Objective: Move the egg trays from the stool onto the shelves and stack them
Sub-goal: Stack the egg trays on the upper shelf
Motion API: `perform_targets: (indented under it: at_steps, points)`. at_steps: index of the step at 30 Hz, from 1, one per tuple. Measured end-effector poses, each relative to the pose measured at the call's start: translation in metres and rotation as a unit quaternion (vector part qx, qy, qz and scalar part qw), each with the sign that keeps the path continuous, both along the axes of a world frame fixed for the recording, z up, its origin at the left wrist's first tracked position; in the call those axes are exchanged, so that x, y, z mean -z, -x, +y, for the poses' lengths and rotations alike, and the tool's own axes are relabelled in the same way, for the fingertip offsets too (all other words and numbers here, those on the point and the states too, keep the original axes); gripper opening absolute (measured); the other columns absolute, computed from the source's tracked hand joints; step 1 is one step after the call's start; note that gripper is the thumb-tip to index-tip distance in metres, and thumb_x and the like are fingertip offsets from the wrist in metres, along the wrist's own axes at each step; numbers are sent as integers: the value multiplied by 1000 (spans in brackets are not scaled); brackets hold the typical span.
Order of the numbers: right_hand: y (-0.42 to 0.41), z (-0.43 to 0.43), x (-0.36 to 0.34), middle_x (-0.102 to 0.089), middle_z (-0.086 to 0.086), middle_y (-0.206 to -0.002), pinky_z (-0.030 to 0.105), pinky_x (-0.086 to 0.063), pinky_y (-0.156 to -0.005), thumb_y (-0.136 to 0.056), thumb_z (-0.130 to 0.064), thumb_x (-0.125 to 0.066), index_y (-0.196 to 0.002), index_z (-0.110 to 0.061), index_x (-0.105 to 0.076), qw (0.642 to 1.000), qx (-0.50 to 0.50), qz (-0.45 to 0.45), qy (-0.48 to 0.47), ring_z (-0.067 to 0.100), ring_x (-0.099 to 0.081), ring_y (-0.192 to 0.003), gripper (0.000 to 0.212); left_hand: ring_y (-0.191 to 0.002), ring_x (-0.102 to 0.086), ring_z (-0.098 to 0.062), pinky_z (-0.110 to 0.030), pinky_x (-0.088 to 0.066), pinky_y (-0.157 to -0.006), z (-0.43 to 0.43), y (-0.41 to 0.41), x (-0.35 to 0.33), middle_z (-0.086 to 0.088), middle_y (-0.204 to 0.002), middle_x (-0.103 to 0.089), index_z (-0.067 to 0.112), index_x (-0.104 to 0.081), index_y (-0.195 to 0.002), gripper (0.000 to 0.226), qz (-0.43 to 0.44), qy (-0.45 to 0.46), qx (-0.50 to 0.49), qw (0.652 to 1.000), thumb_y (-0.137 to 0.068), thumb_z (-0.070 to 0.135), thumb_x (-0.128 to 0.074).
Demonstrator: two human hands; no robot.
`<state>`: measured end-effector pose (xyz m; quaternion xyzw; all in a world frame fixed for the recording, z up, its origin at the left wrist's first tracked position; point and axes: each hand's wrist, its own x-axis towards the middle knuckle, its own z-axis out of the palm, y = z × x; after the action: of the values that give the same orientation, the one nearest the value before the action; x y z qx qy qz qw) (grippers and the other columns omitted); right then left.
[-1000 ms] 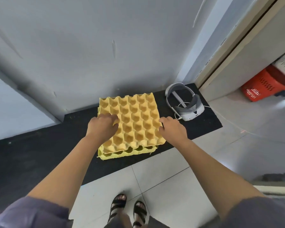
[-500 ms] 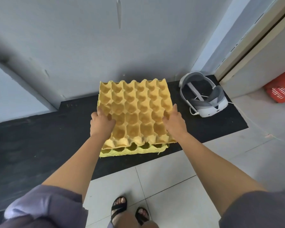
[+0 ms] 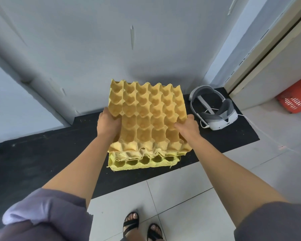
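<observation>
A bunch of orange-yellow egg trays (image 3: 147, 117) is tilted up at its far edge, above a lower stack of brighter yellow trays (image 3: 142, 163) lying on a black mat (image 3: 50, 153). My left hand (image 3: 108, 125) grips the lifted trays at their left edge. My right hand (image 3: 187, 126) grips them at the right edge, thumb on top. The near edge of the lifted trays still lies over the lower stack.
A white and grey headset (image 3: 214, 110) with a thin cable lies on the mat just right of the trays. A grey wall (image 3: 111, 40) rises behind. A red basket (image 3: 297, 96) sits at far right. My sandalled feet (image 3: 141, 226) stand on white tiles.
Both hands went from resting on top of the stack to gripping its sides. The upper trays have come up, far edge rising toward the wall.
</observation>
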<state>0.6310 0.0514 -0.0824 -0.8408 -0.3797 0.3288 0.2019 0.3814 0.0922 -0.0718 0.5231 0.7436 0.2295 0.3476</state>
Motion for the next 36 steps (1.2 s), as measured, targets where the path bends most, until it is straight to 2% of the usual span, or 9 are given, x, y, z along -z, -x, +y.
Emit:
perform_targets:
  at_steps: [5, 8, 12, 18, 21, 24, 30, 33, 36]
  points:
    - [0, -1, 0, -57, 12, -108, 37, -49, -76, -81, -24, -64, -119, -9, -37, 1000, -2, -6, -15, 28, -58, -93, 49, -92, -55, -30, -35, -44, -76, -8, 2, 8, -7, -99, -58, 10, -51, -116, 34, -72, 16, -24, 997, -85, 18, -57]
    - [0, -2, 8, -58, 10, -102, 31, -42, -65, -83, -19, -63, -116, -7, -38, 999, -8, -23, -27, 23, -55, -82, 43, -85, -54, -26, -35, -44, -72, -9, 1, 22, -8, -100, -55, 11, -40, -126, 45, -97, 62, -43, 992, -86, 17, -57]
    - [-2, -2, 21, -54, 9, -99, 32, -40, -66, -86, -18, -61, -111, -9, -33, 1000, -4, -4, -10, 21, -51, -79, 38, -75, -53, -22, -36, -43, -69, -9, 1, 44, -5, -92, -53, 17, -31, -132, 52, -121, 110, -60, 985, -85, 14, -55]
    - [0, -2, 42, -52, 10, -111, 41, -45, -82, -85, -27, -61, -117, -11, -33, 999, 10, -6, 33, 32, -49, -112, 46, -83, -55, -29, -37, -44, -70, -8, -1, 60, -11, -100, -55, 18, -31, -133, 50, -92, 114, -72, 987, -88, 17, -53]
    - [-3, 0, 42, -54, 8, -100, 40, -47, -77, -84, -25, -62, -108, -15, -30, 999, 15, 19, 31, 31, -54, -104, 41, -83, -55, -29, -36, -44, -69, -9, -3, 58, -10, -99, -54, 15, -34, -130, 46, -80, 100, -77, 989, -88, 17, -54]
    - [-9, 3, 38, -53, 9, -107, 45, -49, -86, -80, -26, -64, -109, -18, -30, 999, 17, 28, 38, 30, -54, -101, 46, -86, -55, -29, -37, -45, -72, -6, -4, 56, -10, -102, -54, 14, -35, -126, 45, -79, 92, -75, 990, -87, 17, -56]
    - [-22, 4, 35, -54, 6, -103, 43, -46, -88, -76, -23, -66, -119, -19, -32, 991, 42, 112, 66, 28, -53, -103, 55, -102, -55, -34, -45, -48, -88, 4, -8, 51, -9, -103, -54, 16, -34, -128, 51, -67, 94, -60, 991, -85, 22, -59]
    - [-23, 3, 36, -53, 6, -110, 47, -45, -92, -70, -29, -67, -118, -25, -32, 990, 50, 117, 63, 29, -50, -106, 59, -98, -57, -34, -49, -46, -93, 3, -8, 53, -6, -98, -57, 23, -33, -126, 51, -44, 105, -66, 991, -83, 24, -59]
    - [-24, 3, 30, -47, 9, -120, 41, -45, -84, -74, -26, -66, -119, -24, -36, 990, 57, 128, 20, 26, -52, -100, 54, -99, -56, -32, -45, -44, -92, 2, -7, 53, -4, -101, -55, 21, -33, -127, 47, -71, 80, -78, 991, -86, 17, -56]
